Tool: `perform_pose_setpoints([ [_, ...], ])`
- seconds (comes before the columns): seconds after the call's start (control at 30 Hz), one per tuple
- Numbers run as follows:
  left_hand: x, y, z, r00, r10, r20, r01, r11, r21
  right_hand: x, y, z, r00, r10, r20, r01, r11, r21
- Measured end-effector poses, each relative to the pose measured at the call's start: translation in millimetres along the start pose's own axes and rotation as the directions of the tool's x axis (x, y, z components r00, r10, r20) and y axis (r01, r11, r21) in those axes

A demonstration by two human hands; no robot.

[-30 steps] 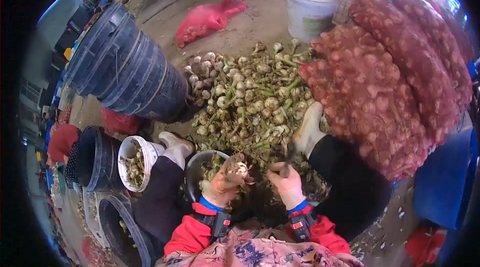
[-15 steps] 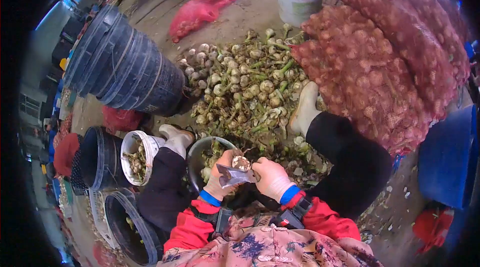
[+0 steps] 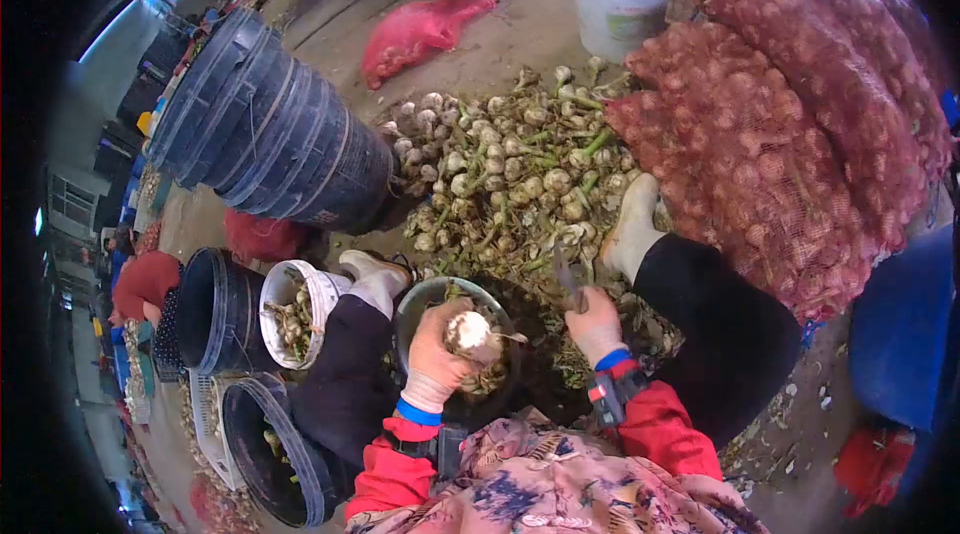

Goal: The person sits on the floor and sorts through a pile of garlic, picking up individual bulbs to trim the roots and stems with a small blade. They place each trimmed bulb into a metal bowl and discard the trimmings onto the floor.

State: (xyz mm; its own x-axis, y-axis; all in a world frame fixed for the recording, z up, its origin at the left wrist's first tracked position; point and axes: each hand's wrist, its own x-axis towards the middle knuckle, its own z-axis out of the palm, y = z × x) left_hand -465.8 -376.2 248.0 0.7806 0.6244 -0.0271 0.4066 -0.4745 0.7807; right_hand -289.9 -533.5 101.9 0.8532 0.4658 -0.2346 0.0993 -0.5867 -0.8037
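Observation:
My left hand [image 3: 432, 362] is closed around a garlic bulb [image 3: 468, 332] over a metal bowl [image 3: 402, 316]. The bulb's pale, trimmed face points up. Off to the right, my right hand [image 3: 597, 328] grips a knife [image 3: 567, 276], its blade pointing away from me, apart from the bulb. Several garlic pieces lie in the bowl, partly hidden by my left hand. In front of my feet spreads a heap of garlic bulbs [image 3: 500, 159] with stalks on.
Stacked dark buckets [image 3: 275, 124] lean at left. A white bucket [image 3: 325, 309] with trimmings and black tubs [image 3: 215, 309] stand beside my left leg. Red mesh sacks [image 3: 750, 154] of garlic fill the right, above a blue container [image 3: 900, 324]. A person in red [image 3: 145, 284] is at far left.
My right hand has moved right with the knife, away from the bulb. My left hand still holds the bulb, whose pale face now shows fully. The whole view has shifted slightly.

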Motion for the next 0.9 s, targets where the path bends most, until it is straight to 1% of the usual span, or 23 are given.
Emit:
perform_pose_setpoints([
  [0.03, 2, -2, 1, 1.000, 0.001, 0.000, -0.001, 1.000, 0.000, -12, -15, -7, 0.992, -0.128, -0.004, 0.128, 0.990, 0.060],
  [0.07, 4, -3, 3, 0.992, -0.107, -0.068, 0.086, 0.962, -0.258, -23, -29, -13, 0.967, -0.254, -0.018, 0.254, 0.960, 0.117],
  [0.1, 7, -4, 4, 0.969, -0.224, -0.104, 0.143, 0.853, -0.503, -32, -39, -13, 0.938, -0.333, -0.094, 0.345, 0.919, 0.189],
  [0.13, 9, -7, 7, 0.957, -0.276, -0.085, 0.139, 0.699, -0.702, -38, -48, -15, 0.929, -0.370, -0.017, 0.363, 0.898, 0.249],
  [0.17, 7, -11, 11, 0.943, -0.332, -0.010, 0.137, 0.417, -0.898, -45, -56, -17, 0.912, -0.407, 0.058, 0.371, 0.876, 0.308],
  [0.2, 6, -20, 18, 0.955, -0.293, 0.045, 0.104, 0.190, -0.976, -50, -62, -20, 0.891, -0.439, 0.116, 0.391, 0.872, 0.294],
  [0.23, 9, -20, 22, 0.966, -0.242, 0.090, 0.080, -0.051, -0.995, -54, -66, -21, 0.867, -0.467, 0.173, 0.411, 0.867, 0.281],
  [0.3, 6, -8, 30, 0.971, -0.208, 0.117, 0.099, -0.097, -0.990, -55, -72, -17, 0.864, -0.477, 0.162, 0.433, 0.867, 0.246],
  [0.33, 6, -1, 33, 0.975, -0.179, 0.133, 0.109, -0.138, -0.984, -53, -73, -14, 0.859, -0.497, 0.121, 0.447, 0.844, 0.297],
  [0.37, 7, -4, 38, 0.975, -0.175, 0.140, 0.117, -0.139, -0.983, -51, -74, -13, 0.853, -0.515, 0.080, 0.461, 0.817, 0.346],
  [0.43, 5, -12, 47, 0.973, -0.169, 0.160, 0.128, -0.186, -0.974, -47, -79, -16, 0.856, -0.510, 0.087, 0.452, 0.819, 0.353],
  [0.47, 3, -12, 50, 0.954, -0.249, 0.166, 0.121, -0.187, -0.975, -45, -77, -12, 0.861, -0.506, 0.047, 0.449, 0.801, 0.395],
  [0.5, 6, -13, 54, 0.953, -0.250, 0.169, 0.124, -0.187, -0.974, -41, -73, -8, 0.866, -0.501, 0.010, 0.447, 0.781, 0.435],
  [0.57, 7, 7, 52, 0.979, -0.130, 0.160, 0.134, -0.190, -0.973, -28, -34, 9, 0.949, -0.205, 0.238, 0.151, 0.963, 0.225],
  [0.6, 7, 17, 46, 0.975, -0.124, 0.184, 0.164, -0.156, -0.974, -13, 28, 50, 0.926, -0.008, 0.379, -0.121, 0.941, 0.316],
  [0.63, 9, 13, 40, 0.985, -0.031, 0.171, 0.168, -0.090, -0.982, -11, 60, 66, 0.934, 0.157, 0.320, -0.256, 0.921, 0.295],
  [0.7, -3, -8, 29, 0.950, -0.249, 0.188, 0.187, -0.030, -0.982, -6, 31, 38, 0.901, 0.336, 0.276, -0.404, 0.881, 0.247],
  [0.73, -9, -33, 22, 0.937, -0.272, 0.218, 0.213, -0.046, -0.976, -4, 23, 31, 0.898, 0.332, 0.287, -0.403, 0.884, 0.238],
  [0.77, -11, -49, 9, 0.918, -0.292, 0.269, 0.304, 0.082, -0.949, -2, 16, 26, 0.915, 0.291, 0.280, -0.384, 0.844, 0.374],
  [0.8, -13, -59, -2, 0.913, -0.349, 0.212, 0.382, 0.550, -0.743, 0, 12, 24, 0.929, 0.258, 0.266, -0.362, 0.784, 0.505],
  [0.83, -17, -69, -12, 0.918, -0.372, 0.139, 0.397, 0.858, -0.327, 0, 8, 24, 0.926, 0.262, 0.274, -0.370, 0.782, 0.501],
  [0.87, -24, -129, -5, 0.927, -0.375, 0.020, 0.372, 0.911, -0.177, 0, 5, 26, 0.933, 0.251, 0.259, -0.355, 0.764, 0.539],
  [0.9, -13, -119, -2, 0.922, -0.386, 0.019, 0.383, 0.907, -0.178, 0, 3, 29, 0.940, 0.240, 0.244, -0.339, 0.746, 0.574],
])
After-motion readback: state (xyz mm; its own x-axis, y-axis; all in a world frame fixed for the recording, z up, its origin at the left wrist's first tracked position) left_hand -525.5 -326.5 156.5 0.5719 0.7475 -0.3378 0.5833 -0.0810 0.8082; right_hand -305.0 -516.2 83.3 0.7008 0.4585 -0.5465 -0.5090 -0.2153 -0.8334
